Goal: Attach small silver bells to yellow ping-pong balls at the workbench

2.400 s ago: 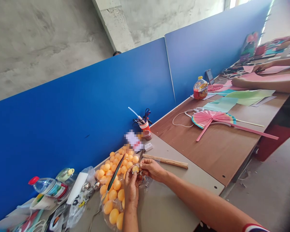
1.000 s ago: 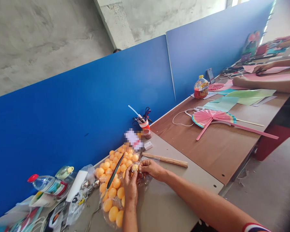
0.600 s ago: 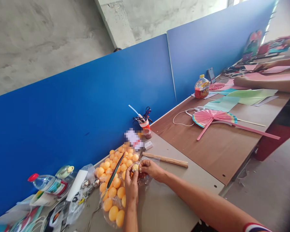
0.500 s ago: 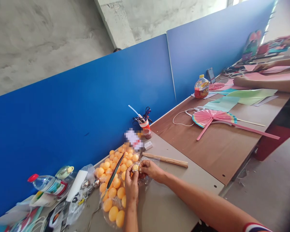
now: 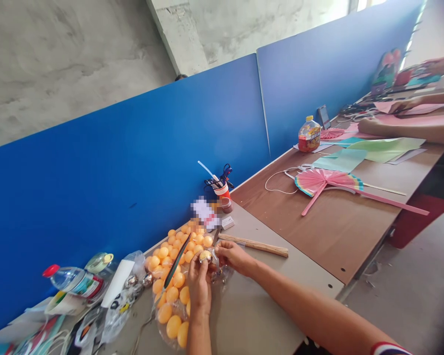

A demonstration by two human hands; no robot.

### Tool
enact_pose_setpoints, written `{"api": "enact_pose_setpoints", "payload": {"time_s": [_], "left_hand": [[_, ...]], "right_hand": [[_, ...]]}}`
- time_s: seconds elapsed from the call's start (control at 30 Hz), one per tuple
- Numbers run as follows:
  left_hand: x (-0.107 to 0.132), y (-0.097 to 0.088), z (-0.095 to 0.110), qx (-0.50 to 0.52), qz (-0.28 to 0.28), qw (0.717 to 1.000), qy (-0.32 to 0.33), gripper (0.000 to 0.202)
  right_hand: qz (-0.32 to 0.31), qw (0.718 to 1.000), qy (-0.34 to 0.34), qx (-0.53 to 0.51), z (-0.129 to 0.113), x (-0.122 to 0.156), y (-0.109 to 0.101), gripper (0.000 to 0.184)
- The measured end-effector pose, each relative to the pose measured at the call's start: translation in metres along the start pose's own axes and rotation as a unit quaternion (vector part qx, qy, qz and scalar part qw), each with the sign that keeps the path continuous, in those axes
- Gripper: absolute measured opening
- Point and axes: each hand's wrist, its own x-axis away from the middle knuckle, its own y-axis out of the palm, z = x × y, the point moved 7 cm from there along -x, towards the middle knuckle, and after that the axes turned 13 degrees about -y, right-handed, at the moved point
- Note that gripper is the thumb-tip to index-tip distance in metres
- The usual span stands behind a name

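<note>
Head camera: the left hand holds a ball over the bag's right side, its yellowish top showing amid shiny covering, seemingly part done; the right hand has its fingers bunched beside it (whether they pinch anything I cannot tell). Two silvery balls at left look finished; the clear bag holds many uncovered orange balls, the far cup dark cords.

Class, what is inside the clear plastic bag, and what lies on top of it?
Inside: many orange balls. On top: a slender dark object. The left hand covers part of the bag; its underside cannot be seen.
</note>
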Motion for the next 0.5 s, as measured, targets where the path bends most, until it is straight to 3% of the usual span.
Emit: {"api": "enact_pose_setpoints", "payload": {"time_s": [0.1,0.2,0.3,0.37,0.5], "left_hand": [[0.001,0.0,0.002,0.061,-0.012,0.998,-0.028,0.05],[0.003,0.003,0.006,0.077,-0.023,0.996,-0.024,0.054],[0.005,0.006,0.006,0.07,-0.029,0.997,-0.029,0.061],[0.005,0.006,0.004,0.057,-0.025,0.997,-0.034,0.065],[0.003,0.005,0.001,0.033,-0.022,0.998,-0.038,0.063]], "right_hand": [[-0.028,0.975,-0.062,0.213,-0.012,0.001,-0.004,0.007],[-0.13,0.867,-0.155,0.456,-0.019,0.011,0.016,0.012],[-0.203,0.766,-0.173,0.585,-0.013,0.022,0.034,0.013],[-0.22,0.738,-0.165,0.616,-0.009,0.024,0.038,0.014],[-0.226,0.732,-0.153,0.625,-0.006,0.021,0.036,0.011]]}}
